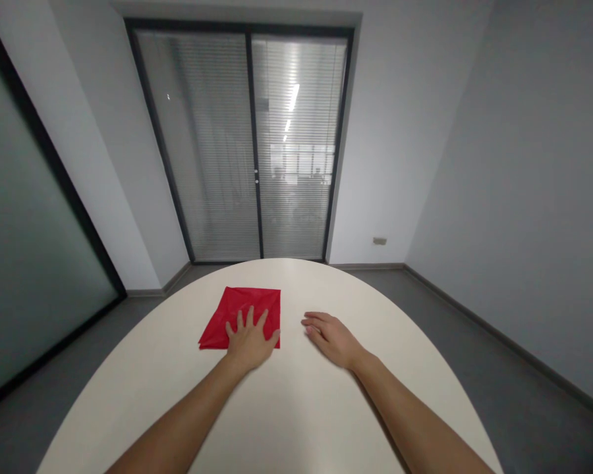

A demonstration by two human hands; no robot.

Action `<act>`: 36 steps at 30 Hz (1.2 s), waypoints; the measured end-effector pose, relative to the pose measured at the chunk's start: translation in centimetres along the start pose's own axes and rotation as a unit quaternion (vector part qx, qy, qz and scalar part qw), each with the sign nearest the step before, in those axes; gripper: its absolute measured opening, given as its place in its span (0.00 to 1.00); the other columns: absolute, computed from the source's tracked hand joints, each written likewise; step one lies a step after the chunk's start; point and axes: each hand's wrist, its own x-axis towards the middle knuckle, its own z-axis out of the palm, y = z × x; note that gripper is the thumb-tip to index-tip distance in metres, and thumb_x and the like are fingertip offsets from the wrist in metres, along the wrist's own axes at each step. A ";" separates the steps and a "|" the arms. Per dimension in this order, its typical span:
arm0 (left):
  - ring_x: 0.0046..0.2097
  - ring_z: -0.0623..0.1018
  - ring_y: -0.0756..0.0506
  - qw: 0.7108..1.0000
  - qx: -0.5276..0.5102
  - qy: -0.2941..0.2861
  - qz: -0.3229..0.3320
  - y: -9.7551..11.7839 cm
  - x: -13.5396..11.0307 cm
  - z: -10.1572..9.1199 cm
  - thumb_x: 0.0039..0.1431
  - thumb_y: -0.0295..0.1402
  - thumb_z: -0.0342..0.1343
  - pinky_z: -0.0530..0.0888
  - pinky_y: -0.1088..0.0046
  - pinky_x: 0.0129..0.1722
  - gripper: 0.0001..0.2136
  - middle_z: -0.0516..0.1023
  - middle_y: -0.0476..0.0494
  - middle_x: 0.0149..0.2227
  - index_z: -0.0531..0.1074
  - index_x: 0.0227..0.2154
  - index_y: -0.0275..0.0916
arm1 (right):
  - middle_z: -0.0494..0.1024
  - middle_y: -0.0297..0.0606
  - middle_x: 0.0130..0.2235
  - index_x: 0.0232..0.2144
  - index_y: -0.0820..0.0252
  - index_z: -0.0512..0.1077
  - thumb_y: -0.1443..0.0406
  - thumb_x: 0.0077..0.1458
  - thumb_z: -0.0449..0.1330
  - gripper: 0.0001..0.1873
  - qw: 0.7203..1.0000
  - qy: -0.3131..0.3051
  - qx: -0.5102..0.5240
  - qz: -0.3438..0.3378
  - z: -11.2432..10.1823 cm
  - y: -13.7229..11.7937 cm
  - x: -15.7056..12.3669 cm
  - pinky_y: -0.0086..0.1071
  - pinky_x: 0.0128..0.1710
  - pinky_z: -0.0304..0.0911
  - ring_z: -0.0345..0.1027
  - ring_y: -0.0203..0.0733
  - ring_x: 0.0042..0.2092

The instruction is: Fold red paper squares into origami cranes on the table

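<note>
A flat, folded red sheet point(247, 299) lies on the round white table, slightly creased; whether it is cloth or thin plastic I cannot tell. Its left side slants and its right edge runs straight. My left hand point(250, 339) rests palm down on the sheet's lower right part, fingers spread, the thumb near the right edge. To the right of the sheet, apart from it, is my right hand point(333, 339). Its fingers are stretched out and point left, with nothing held in them; it rests on or just above the tabletop.
The round white table point(296, 408) curves away to its far edge, with grey floor around it. Beyond stands a dark-framed glass door point(257, 145) with blinds. A wall outlet point(379, 241) sits low at the right, and a frosted glass panel point(24, 250) is on the left.
</note>
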 end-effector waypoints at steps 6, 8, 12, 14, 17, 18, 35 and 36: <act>0.72 0.46 0.27 0.998 0.015 -0.034 -0.056 -11.0 2.9 -2.9 0.62 0.58 0.41 0.47 0.34 0.65 0.35 0.46 0.38 0.73 0.54 0.69 0.50 | 0.61 0.47 0.68 0.59 0.59 0.71 0.54 0.69 0.43 0.27 0.988 0.045 -0.090 0.116 0.1 0.6 1.3 0.49 0.67 0.49 0.50 0.54 0.69; 0.72 0.46 0.28 0.998 0.021 -0.038 -0.054 -13.4 3.3 -3.7 0.62 0.58 0.41 0.47 0.36 0.65 0.35 0.46 0.39 0.73 0.54 0.69 0.49 | 0.56 0.45 0.70 0.62 0.58 0.67 0.52 0.69 0.43 0.29 0.984 0.042 -0.103 0.141 0.3 0.7 1.5 0.51 0.68 0.45 0.45 0.55 0.71; 0.72 0.47 0.29 0.997 0.010 -0.067 -0.032 -14.7 3.9 -4.7 0.61 0.59 0.42 0.48 0.35 0.64 0.35 0.48 0.39 0.73 0.57 0.68 0.49 | 0.47 0.42 0.73 0.68 0.56 0.57 0.46 0.68 0.40 0.35 0.978 -0.015 -0.100 0.181 1.0 1.3 1.4 0.51 0.69 0.40 0.37 0.55 0.73; 0.71 0.51 0.27 0.998 0.010 -0.048 -0.029 -13.8 4.3 -5.0 0.62 0.59 0.39 0.49 0.35 0.64 0.35 0.54 0.36 0.71 0.62 0.66 0.46 | 0.44 0.42 0.73 0.70 0.57 0.50 0.43 0.66 0.39 0.39 0.972 -0.058 -0.102 0.204 1.2 1.5 1.6 0.51 0.69 0.37 0.34 0.54 0.73; 0.68 0.60 0.30 0.997 0.031 0.069 0.029 -10.8 4.6 -5.2 0.65 0.52 0.43 0.54 0.44 0.66 0.31 0.62 0.32 0.68 0.65 0.63 0.38 | 0.43 0.44 0.73 0.72 0.61 0.45 0.42 0.64 0.41 0.43 0.958 -0.121 -0.113 0.235 1.2 1.1 2.6 0.51 0.70 0.32 0.31 0.55 0.73; 0.67 0.63 0.32 0.993 0.026 0.100 0.054 -9.5 4.6 -5.1 0.66 0.47 0.44 0.57 0.49 0.66 0.28 0.64 0.32 0.66 0.67 0.62 0.36 | 0.42 0.44 0.73 0.71 0.61 0.45 0.43 0.64 0.42 0.43 0.952 -0.138 -0.116 0.248 1.2 0.7 3.1 0.52 0.69 0.32 0.31 0.56 0.73; 0.69 0.60 0.35 0.991 -0.027 0.061 0.116 -2.9 4.4 1.3 0.67 0.39 0.45 0.56 0.52 0.67 0.23 0.61 0.36 0.68 0.67 0.62 0.40 | 0.55 0.51 0.70 0.66 0.62 0.59 0.51 0.65 0.49 0.34 0.972 -0.062 -0.093 0.207 4.4 -1.4 6.3 0.55 0.67 0.39 0.43 0.59 0.71; 0.69 0.60 0.35 0.991 -0.026 0.062 0.113 -2.8 4.5 1.4 0.67 0.39 0.45 0.56 0.51 0.67 0.23 0.62 0.36 0.68 0.67 0.62 0.40 | 0.55 0.51 0.70 0.66 0.62 0.59 0.51 0.65 0.49 0.33 0.972 -0.062 -0.091 0.206 4.5 -1.3 6.4 0.55 0.67 0.39 0.43 0.59 0.71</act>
